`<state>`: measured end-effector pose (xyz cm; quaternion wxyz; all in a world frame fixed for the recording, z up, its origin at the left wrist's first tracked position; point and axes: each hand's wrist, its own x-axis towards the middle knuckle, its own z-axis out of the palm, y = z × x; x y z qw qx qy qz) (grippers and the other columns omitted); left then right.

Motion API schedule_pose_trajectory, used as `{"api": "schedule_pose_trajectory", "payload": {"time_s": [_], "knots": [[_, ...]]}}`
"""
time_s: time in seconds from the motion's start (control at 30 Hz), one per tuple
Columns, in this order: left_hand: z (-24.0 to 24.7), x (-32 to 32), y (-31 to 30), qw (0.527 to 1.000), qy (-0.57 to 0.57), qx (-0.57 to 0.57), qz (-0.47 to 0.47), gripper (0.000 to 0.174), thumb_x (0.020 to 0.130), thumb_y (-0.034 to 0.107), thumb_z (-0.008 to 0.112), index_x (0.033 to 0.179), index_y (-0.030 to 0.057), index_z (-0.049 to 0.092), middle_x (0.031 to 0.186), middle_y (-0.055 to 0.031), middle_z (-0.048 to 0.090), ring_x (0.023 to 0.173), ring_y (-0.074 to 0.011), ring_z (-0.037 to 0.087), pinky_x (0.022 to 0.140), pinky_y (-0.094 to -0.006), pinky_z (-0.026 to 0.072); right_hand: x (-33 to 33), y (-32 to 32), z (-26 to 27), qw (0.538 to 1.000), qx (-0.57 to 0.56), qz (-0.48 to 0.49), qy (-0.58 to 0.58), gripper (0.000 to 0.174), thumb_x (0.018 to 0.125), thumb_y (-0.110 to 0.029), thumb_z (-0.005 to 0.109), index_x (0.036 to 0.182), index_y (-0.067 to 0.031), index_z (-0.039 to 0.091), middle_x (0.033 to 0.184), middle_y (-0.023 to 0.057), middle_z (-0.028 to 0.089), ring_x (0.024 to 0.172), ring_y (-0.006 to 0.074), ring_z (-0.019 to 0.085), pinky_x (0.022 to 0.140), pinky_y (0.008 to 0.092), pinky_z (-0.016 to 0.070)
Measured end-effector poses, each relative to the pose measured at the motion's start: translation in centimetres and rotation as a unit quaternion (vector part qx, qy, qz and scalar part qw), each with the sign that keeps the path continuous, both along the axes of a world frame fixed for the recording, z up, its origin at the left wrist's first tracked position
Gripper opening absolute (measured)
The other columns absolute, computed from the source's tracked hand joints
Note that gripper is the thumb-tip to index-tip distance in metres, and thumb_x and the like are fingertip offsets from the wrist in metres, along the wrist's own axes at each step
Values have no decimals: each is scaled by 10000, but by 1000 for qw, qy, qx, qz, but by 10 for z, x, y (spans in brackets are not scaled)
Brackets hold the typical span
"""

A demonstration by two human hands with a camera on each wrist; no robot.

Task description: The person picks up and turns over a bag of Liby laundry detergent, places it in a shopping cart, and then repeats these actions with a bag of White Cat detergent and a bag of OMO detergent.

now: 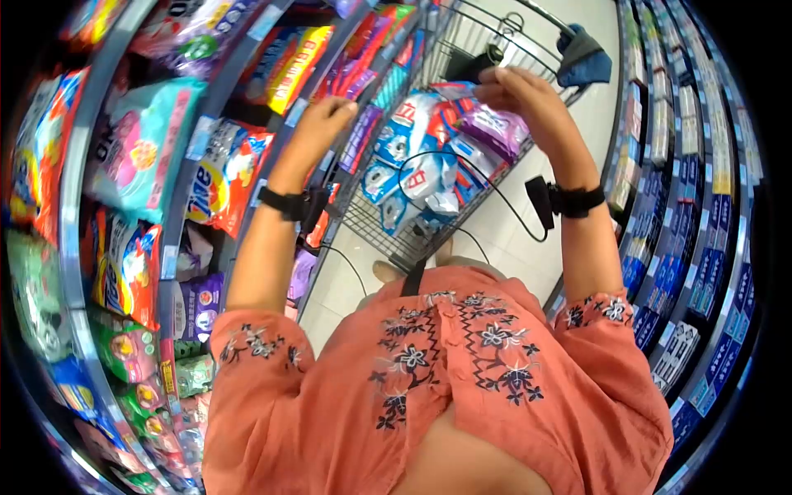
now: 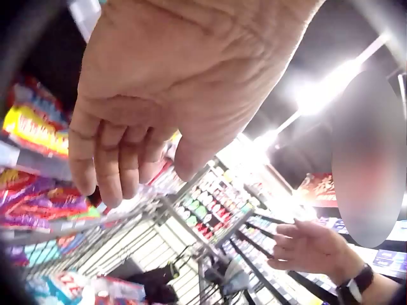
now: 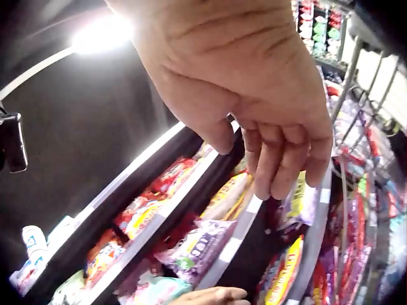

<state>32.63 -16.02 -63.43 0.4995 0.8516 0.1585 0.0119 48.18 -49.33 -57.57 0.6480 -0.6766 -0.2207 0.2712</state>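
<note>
My left hand (image 1: 318,136) is raised beside the left shelves, with nothing in its grasp. Its fingers bend loosely downward in the left wrist view, palm (image 2: 165,76) showing. Over the right side of a wire shopping cart (image 1: 381,233), my right hand (image 1: 540,111) hangs with relaxed fingers and holds nothing. Below and between the hands, blue-and-white packages (image 1: 425,169) are piled in the cart. A purple package (image 1: 495,128) lies at the pile's right, overlapped by a dark cable in front of the heap.
Shelves on the left carry bagged products, including a teal bag (image 1: 140,153) and an orange-and-blue bag (image 1: 227,177). Rows of small boxes (image 1: 714,256) line the right shelves. A dark blue cloth-like item (image 1: 586,62) hangs at the cart's handle. Pale floor tiles (image 1: 503,239) show beside the cart.
</note>
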Motion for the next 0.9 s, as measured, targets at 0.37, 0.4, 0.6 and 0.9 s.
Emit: {"api": "schedule_pose_trajectory", "payload": {"time_s": [0.37, 0.4, 0.6, 0.9], "knots": [[-261, 85, -65, 961, 226, 157, -10, 697, 877, 450, 670, 1332, -57, 526, 1314, -310, 579, 1236, -440, 560, 1026, -491, 455, -16, -90, -80, 974, -69, -124, 177, 397, 1010, -340, 548, 1141, 21, 647, 1014, 136, 721, 931, 206, 684, 916, 334, 507], [-271, 88, -67, 950, 268, 158, -31, 725, 852, 478, 703, 1311, -55, 531, 1314, -305, 580, 1232, -436, 564, 1017, -496, 464, -19, -93, -79, 972, -71, -132, 182, 405, 1011, -344, 545, 1142, 25, 646, 1010, 137, 721, 939, 214, 685, 934, 338, 499], [-294, 91, -93, 920, 303, 249, -22, 750, 815, 477, 753, 1314, -19, 493, 1270, -278, 568, 1133, -473, 588, 969, -520, 493, -30, -120, -97, 954, -139, -153, 219, 399, 1019, -340, 528, 1145, 20, 646, 1011, 137, 722, 976, 216, 689, 952, 340, 493], [-326, 107, -60, 912, 259, 312, -61, 282, 934, 199, 493, 1130, 16, 579, 1024, -279, 691, 982, -459, 672, 850, -572, 521, -34, -112, -125, 948, -132, -120, 262, 383, 1017, -338, 537, 1155, 3, 645, 1018, 126, 722, 972, 201, 672, 939, 332, 493]]}}
